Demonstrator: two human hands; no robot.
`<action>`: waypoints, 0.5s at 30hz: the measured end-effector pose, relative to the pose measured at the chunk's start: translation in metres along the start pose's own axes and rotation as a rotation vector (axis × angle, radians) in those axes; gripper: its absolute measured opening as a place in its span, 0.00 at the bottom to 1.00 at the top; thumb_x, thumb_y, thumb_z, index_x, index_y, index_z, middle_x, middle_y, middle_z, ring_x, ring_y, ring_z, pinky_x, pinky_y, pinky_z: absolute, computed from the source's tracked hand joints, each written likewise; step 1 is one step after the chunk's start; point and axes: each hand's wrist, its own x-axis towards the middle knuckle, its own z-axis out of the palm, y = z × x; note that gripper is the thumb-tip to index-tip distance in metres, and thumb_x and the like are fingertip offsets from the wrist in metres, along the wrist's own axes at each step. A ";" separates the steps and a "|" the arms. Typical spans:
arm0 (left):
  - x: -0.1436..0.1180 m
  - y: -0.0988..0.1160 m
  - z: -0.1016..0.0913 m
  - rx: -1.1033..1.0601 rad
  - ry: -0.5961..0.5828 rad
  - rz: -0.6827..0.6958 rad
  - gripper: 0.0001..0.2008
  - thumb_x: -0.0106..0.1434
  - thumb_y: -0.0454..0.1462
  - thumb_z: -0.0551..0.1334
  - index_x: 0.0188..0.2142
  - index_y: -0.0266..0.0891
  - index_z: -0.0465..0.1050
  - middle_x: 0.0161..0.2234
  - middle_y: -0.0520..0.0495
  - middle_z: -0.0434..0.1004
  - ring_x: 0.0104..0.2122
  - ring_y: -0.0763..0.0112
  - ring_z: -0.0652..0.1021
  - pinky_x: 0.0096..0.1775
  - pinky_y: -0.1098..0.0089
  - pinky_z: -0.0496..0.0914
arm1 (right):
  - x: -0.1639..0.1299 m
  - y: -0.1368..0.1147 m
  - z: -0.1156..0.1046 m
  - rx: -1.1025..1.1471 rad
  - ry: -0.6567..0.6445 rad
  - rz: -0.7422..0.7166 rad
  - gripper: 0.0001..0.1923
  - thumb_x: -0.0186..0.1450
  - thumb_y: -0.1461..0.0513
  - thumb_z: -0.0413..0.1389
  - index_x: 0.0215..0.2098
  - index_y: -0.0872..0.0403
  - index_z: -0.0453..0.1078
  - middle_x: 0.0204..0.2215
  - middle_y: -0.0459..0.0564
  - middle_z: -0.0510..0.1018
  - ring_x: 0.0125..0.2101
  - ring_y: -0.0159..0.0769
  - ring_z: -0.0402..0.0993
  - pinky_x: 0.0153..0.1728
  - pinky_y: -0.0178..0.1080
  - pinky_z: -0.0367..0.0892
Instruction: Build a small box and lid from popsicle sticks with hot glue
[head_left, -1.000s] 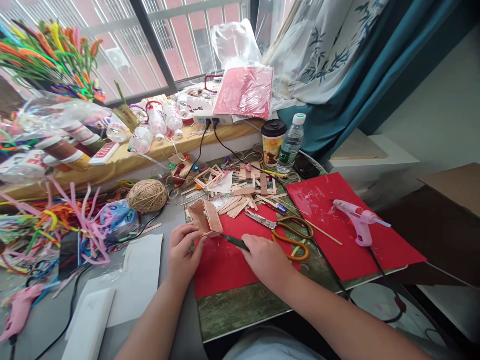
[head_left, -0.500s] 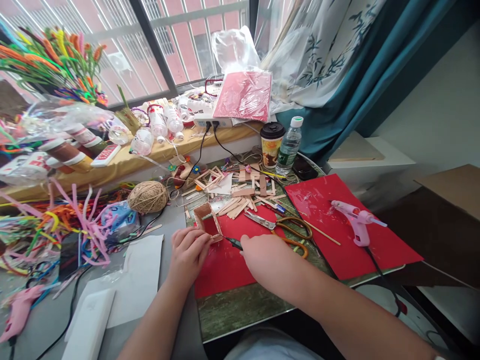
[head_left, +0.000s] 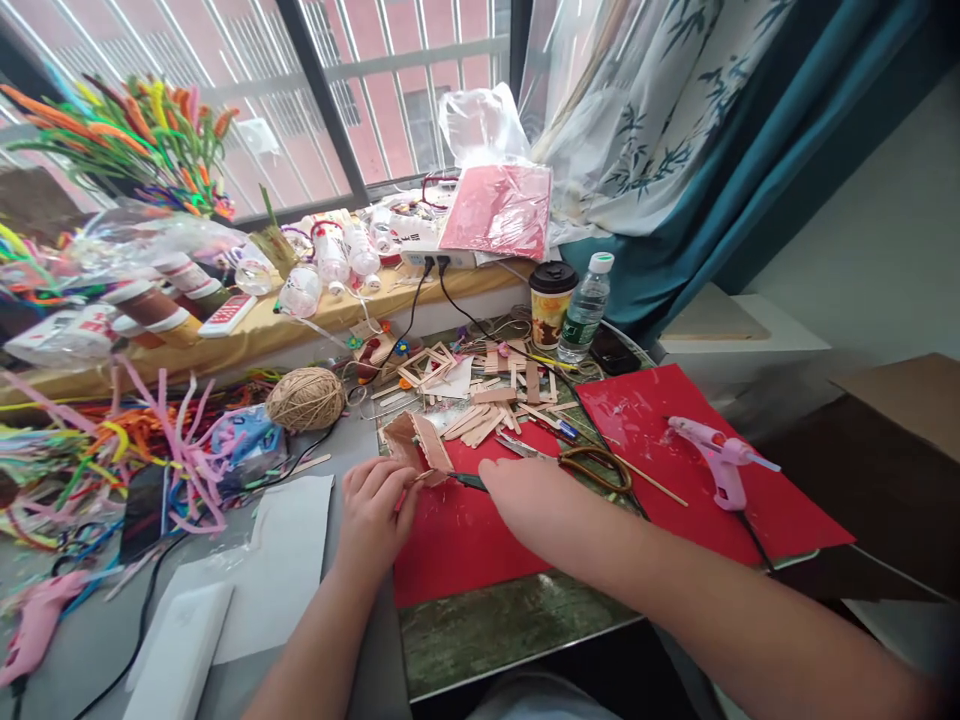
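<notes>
In closed right fingers (head_left: 493,473), a dark-handled tool (head_left: 470,481)

This looks like a room at home turned craft corner: a barred window (head_left: 390,70) fills the upper left, a teal curtain (head_left: 750,200) hangs upper right, and the desk (head_left: 381,655) below is crowded with wooden sticks (head_left: 480,422), a twine ball (head_left: 306,398), pipe cleaners (head_left: 169,440) and, at right, a pink glue gun (head_left: 721,464).

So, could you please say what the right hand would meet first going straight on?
With its dark-handled tool leading, the right hand would probably meet the small brown box, though depth is unclear.
</notes>
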 end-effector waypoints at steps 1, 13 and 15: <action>-0.001 -0.002 0.000 -0.016 0.001 -0.012 0.04 0.67 0.35 0.65 0.42 0.44 0.75 0.42 0.45 0.82 0.48 0.56 0.77 0.53 0.53 0.67 | -0.001 0.005 0.009 0.061 0.002 -0.001 0.05 0.70 0.65 0.57 0.44 0.55 0.71 0.35 0.55 0.82 0.35 0.43 0.82 0.33 0.37 0.65; -0.005 0.002 0.002 -0.314 0.147 -0.187 0.04 0.70 0.34 0.62 0.44 0.43 0.73 0.43 0.44 0.78 0.48 0.61 0.77 0.52 0.57 0.72 | 0.004 0.010 0.081 0.702 0.257 -0.213 0.08 0.74 0.63 0.52 0.51 0.52 0.68 0.42 0.50 0.81 0.43 0.39 0.78 0.41 0.36 0.65; -0.005 0.001 0.001 -0.321 0.154 -0.204 0.04 0.70 0.35 0.62 0.44 0.43 0.74 0.44 0.44 0.77 0.48 0.61 0.77 0.52 0.57 0.73 | 0.005 0.007 0.081 0.759 0.277 -0.259 0.08 0.74 0.63 0.52 0.51 0.53 0.67 0.43 0.50 0.81 0.43 0.38 0.78 0.42 0.35 0.66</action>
